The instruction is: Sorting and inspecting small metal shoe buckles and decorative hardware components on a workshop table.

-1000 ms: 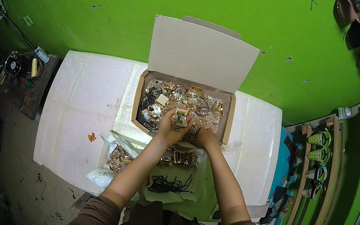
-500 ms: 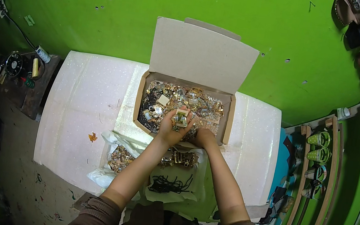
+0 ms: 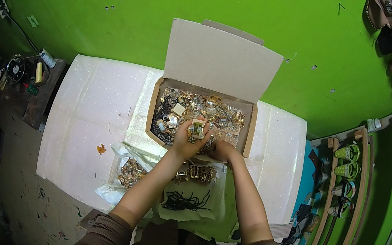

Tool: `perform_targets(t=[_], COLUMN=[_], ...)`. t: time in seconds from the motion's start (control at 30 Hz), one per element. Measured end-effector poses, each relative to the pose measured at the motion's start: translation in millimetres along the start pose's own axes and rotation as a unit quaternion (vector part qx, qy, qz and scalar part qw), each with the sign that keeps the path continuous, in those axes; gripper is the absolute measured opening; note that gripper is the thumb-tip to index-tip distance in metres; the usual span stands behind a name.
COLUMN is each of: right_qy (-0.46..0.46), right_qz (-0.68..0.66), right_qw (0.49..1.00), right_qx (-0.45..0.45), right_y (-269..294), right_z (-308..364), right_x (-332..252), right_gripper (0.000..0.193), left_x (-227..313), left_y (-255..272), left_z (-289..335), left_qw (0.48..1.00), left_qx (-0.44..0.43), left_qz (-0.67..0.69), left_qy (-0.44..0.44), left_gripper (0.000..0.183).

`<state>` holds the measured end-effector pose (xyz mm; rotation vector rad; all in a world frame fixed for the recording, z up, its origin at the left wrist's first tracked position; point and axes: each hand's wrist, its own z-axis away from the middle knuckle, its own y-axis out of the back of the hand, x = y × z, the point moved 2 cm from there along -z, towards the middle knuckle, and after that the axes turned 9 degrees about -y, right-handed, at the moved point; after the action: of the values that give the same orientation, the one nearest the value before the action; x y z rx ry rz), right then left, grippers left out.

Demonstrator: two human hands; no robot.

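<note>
I look down on a table (image 3: 94, 98) covered with a pale, glittering sheet, creased near the middle, against a bright green wall (image 3: 135, 19) at twelve o'clock, pitted with small holes. At nine o'clock I see a dark side stand (image 3: 32, 112) with tools; toward four o'clock, a wooden rack (image 3: 361, 171) of strappy footwear (image 3: 347, 169). An orange scrap (image 3: 101, 149) lies at eight o'clock.

Centrally, a brown cardboard box (image 3: 251, 135) stands open, its flat matte lid (image 3: 224, 59) raised at twelve. Inside is a heap of glinting gold and clear trimmings (image 3: 229, 116), with black beads (image 3: 160, 110) toward nine. The left hand (image 3: 187, 144), palm up over the box, cradles a square, shiny framed piece (image 3: 198, 129) in curled fingers. The right hand (image 3: 222, 150) reaches into the box's five o'clock corner; its fingertips are hidden, so I cannot tell its grip. At six o'clock, thin black strands (image 3: 185, 201) lie on white paper
</note>
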<state>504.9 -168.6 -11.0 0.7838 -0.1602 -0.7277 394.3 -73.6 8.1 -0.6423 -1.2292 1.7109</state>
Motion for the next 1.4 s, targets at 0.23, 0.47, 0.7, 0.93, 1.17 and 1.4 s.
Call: perform_targets(t=[0.23, 0.47, 0.7, 0.93, 1.17, 1.4], right_qy=[0.089, 0.046, 0.111, 0.180, 0.186, 0.273], right_qz=[-0.095, -0.510, -0.541, -0.393, -0.355, -0.481], right_qw=[0.992, 0.842, 0.826, 0.899, 0.915, 0.833], right_qx=[0.004, -0.172, -0.115, 0.069, 0.037, -0.013], right_y=[14.1, 47.6, 92.8, 107.6, 105.7, 112.1], right_z=[6.5, 25.6, 57.5, 64.6, 70.3, 97.6], right_x=[2.1, 9.6, -29.8, -49.6, -51.2, -41.5], right_gripper=[0.022, 0.011, 0.009, 0.015, 0.026, 0.037], left_x=[1.6, 1.6, -3.7, -8.9, -11.5, -22.4], left_y=[1.8, 3.8, -10.4, -20.1, -16.6, -43.3], left_z=[0.0, -0.4, 9.2, -4.3, -10.8, 5.8], left_qw=[1.000, 0.999, 0.752, 0.987, 0.994, 0.984], left_qx=[0.012, 0.037, -0.166, -0.045, 0.043, 0.164], left_qz=[0.001, -0.005, -0.549, -0.126, -0.075, -0.019], left_qy=[0.003, 0.000, -0.326, -0.090, -0.062, -0.068], left_gripper=[0.023, 0.022, 0.025, 0.036, 0.039, 0.035])
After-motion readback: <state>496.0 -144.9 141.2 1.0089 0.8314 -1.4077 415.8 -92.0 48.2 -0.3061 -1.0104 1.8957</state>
